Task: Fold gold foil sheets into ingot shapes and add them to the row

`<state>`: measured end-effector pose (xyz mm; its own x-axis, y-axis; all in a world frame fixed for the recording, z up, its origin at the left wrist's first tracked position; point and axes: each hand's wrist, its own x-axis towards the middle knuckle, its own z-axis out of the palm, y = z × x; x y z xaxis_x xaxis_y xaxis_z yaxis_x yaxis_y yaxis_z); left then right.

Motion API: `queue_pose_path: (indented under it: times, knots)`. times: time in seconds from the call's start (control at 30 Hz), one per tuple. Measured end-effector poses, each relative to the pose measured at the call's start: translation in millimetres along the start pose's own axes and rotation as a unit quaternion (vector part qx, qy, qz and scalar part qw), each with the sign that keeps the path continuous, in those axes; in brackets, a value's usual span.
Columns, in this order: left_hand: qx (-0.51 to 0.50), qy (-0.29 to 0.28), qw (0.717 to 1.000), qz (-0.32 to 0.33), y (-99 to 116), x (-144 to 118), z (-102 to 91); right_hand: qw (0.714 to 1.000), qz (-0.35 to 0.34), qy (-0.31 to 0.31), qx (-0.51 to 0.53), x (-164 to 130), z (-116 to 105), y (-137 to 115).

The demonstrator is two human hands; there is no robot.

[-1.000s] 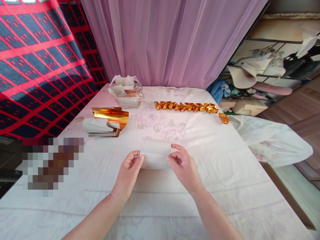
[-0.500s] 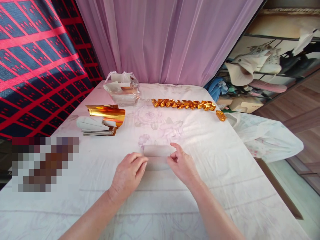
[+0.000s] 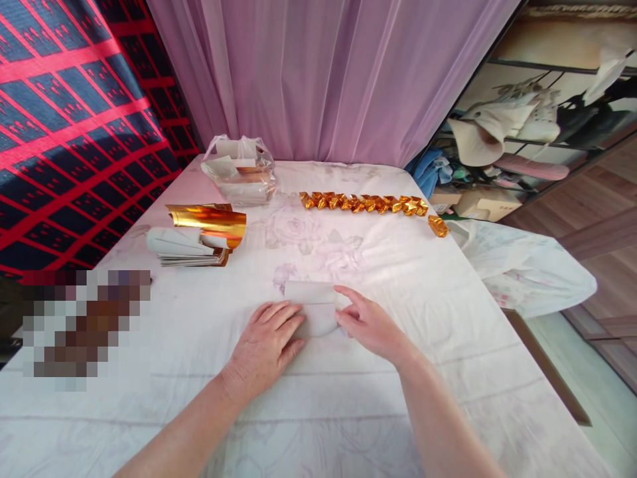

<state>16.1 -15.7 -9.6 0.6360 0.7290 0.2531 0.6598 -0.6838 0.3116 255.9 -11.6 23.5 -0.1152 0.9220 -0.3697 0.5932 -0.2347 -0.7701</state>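
Observation:
A pale sheet of paper (image 3: 318,317) lies in front of me with its far edge folded over in a strip. My left hand (image 3: 271,338) rests flat on its left side, fingers spread. At the right edge is my right hand (image 3: 365,323), index finger stretched to the fold's corner and thumb apart from it. Farther left sits a stack of gold foil sheets (image 3: 212,226) with pale backs, partly curled. Folded gold foil pieces (image 3: 365,202) stand in a row at the back, with one single foil piece (image 3: 438,226) at its right end.
A clear plastic bag (image 3: 239,172) of paper sheets stands at the back left of the cloth-covered table (image 3: 423,398). Behind hangs a purple curtain (image 3: 308,79). To the right are a shelf with a cap (image 3: 480,136) and a white bag (image 3: 542,265). A patch at left is blurred out.
My left hand has flattened and spread its fingers over the paper. My right hand has shifted slightly, its index finger now at the fold's right end. The view has moved a little.

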Motion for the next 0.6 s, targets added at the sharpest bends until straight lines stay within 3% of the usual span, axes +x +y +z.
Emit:
queue_pose_path:
  times: [0.1,0.2,0.6]
  knots:
    - [-0.002,-0.003,1.000,-0.007,0.5,0.2,-0.5,0.996,-0.042,-0.069,0.037,-3.8,-6.4,4.7]
    - [-0.009,-0.001,1.000,-0.013,0.8,0.6,-0.8,0.992,-0.079,-0.099,0.024,-6.9,-10.3,8.1]
    - [-0.022,0.003,1.000,-0.012,1.2,1.6,-1.8,0.992,-0.082,-0.090,-0.021,-6.5,-6.5,8.1]
